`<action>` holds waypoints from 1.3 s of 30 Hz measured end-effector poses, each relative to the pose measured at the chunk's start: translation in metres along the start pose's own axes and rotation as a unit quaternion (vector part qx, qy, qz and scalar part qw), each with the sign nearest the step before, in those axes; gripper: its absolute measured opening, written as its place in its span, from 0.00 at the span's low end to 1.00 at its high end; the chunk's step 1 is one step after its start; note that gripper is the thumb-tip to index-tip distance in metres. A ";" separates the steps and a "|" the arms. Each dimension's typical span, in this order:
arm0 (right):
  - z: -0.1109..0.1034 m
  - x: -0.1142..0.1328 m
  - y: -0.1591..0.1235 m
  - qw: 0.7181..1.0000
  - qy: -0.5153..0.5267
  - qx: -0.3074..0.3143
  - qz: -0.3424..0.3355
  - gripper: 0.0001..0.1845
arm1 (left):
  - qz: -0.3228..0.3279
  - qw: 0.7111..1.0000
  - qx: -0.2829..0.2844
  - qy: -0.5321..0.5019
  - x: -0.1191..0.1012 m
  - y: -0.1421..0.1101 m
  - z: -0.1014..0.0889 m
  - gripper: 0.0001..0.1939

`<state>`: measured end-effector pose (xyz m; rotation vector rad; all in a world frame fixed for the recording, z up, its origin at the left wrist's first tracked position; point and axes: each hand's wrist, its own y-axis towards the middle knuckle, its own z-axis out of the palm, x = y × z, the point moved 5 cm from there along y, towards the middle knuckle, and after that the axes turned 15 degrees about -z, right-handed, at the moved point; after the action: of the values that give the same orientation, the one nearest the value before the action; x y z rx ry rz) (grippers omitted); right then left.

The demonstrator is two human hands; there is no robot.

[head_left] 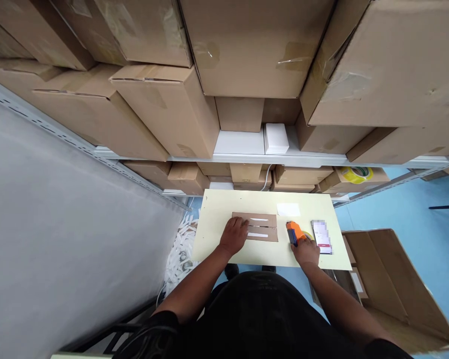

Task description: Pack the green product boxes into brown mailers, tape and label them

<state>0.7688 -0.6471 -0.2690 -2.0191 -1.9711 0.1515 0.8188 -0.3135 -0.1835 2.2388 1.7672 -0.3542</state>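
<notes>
A small flat cardboard box (262, 230) lies on the pale yellow tabletop (213, 209). Its two top flaps meet at a narrow seam, and each carries a white strip. My left hand (235, 234) rests on the box's left part, fingers laid over it. To the right of the box, my right hand (307, 252) is closed around an orange and blue tape dispenser (295, 230). A bit of yellow tape roll shows beside the fingers. Just right of that hand lies a phone (322, 235) with a lit screen. A white slip of paper (288, 209) sits behind the dispenser.
Shelves stacked with cardboard boxes (254, 45) rise behind the table. A yellow tape roll (357, 174) sits on a lower-shelf box. At the right stands a large open carton (392, 279). A grey wall (67, 224) and white scraps (181, 244) are at the left.
</notes>
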 end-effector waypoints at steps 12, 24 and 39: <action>-0.068 -0.004 -0.010 0.958 0.268 -0.078 0.064 0.17 | 0.010 0.999 0.001 -0.047 0.012 0.006 0.010 0.19; -0.166 0.139 0.043 0.925 0.348 -0.001 -0.153 0.33 | -0.005 0.996 -0.014 -0.091 0.018 0.007 0.004 0.14; -0.149 0.177 0.062 0.957 0.188 0.077 -0.206 0.32 | -0.372 0.649 0.183 -0.638 0.035 0.026 -0.005 0.27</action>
<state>0.8790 -0.4945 -0.1217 -1.3791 -2.0012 -0.1590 0.8520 -0.2851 -0.1894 0.5911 1.5353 -1.9566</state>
